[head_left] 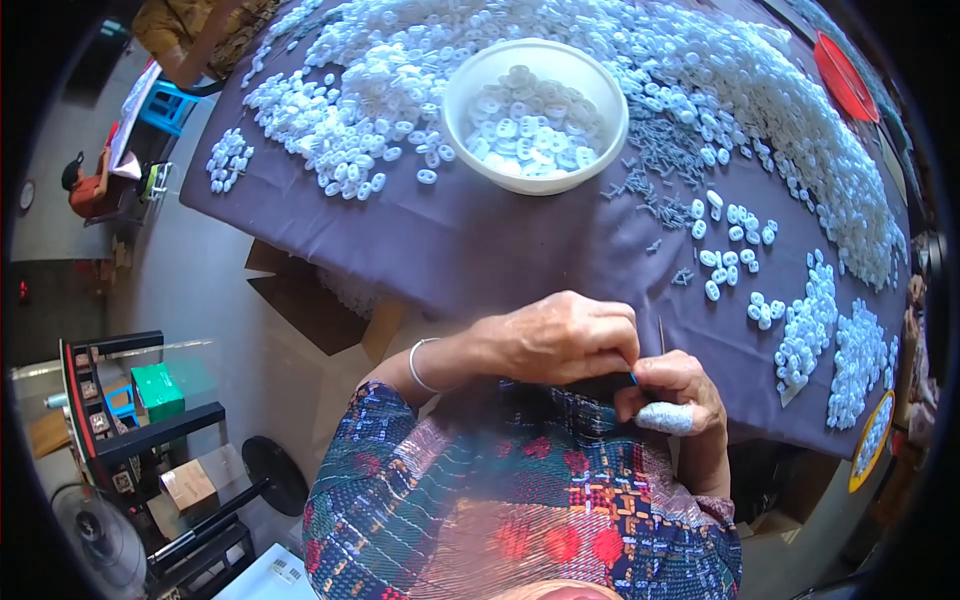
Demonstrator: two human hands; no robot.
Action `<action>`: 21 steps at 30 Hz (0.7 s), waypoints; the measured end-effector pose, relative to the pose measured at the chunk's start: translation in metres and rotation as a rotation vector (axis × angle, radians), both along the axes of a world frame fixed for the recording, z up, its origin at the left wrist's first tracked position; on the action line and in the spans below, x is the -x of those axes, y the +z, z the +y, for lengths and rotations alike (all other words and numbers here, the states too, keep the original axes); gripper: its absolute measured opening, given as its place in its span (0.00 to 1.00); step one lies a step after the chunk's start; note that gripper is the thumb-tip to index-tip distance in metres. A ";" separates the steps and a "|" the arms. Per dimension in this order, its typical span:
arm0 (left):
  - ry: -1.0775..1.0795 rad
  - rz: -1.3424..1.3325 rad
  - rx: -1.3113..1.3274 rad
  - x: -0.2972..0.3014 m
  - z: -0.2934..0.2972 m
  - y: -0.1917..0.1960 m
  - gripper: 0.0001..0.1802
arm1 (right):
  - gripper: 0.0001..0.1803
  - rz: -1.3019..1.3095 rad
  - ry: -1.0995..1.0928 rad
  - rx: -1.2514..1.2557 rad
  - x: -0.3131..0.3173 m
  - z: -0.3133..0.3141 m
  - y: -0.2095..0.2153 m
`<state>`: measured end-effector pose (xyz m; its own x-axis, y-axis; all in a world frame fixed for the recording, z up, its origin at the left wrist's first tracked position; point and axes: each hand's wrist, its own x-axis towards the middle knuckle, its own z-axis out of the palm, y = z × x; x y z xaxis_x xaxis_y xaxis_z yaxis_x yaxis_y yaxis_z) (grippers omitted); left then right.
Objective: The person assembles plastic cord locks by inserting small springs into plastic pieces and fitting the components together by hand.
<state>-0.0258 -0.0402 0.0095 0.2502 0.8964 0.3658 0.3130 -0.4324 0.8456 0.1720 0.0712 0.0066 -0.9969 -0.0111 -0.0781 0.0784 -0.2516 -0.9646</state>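
At the near edge of the purple-clothed tabletop, the person's left hand and right hand met, fingers pinched together on a thin dark pin and something small I couldn't make out. Farther back stood a white plastic bowl of small white plastic rings, with grey pins scattered beside it.

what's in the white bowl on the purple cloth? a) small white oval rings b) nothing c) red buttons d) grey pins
a: the white bowl on the purple cloth holds a heap of small white oval rings; the grey pins lie outside it on the cloth.
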 end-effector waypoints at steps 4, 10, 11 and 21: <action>0.023 0.060 -0.057 -0.008 -0.006 0.003 0.06 | 0.15 0.023 0.033 0.063 -0.003 -0.004 -0.003; -0.121 -0.136 0.066 -0.011 -0.013 -0.001 0.06 | 0.25 0.323 0.184 0.236 0.005 -0.014 -0.019; -0.136 -0.212 0.106 -0.009 -0.015 -0.002 0.05 | 0.26 0.281 0.235 0.299 0.006 -0.016 -0.017; 0.468 -0.442 -0.045 -0.025 -0.013 -0.021 0.04 | 0.49 -0.061 -0.051 0.100 0.012 -0.026 0.010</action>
<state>-0.0004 -0.0536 -0.0111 -0.3471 0.8553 0.3847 0.1033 -0.3729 0.9221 0.1600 0.0452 0.0162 -0.9898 0.0290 -0.1396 0.1206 -0.3519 -0.9282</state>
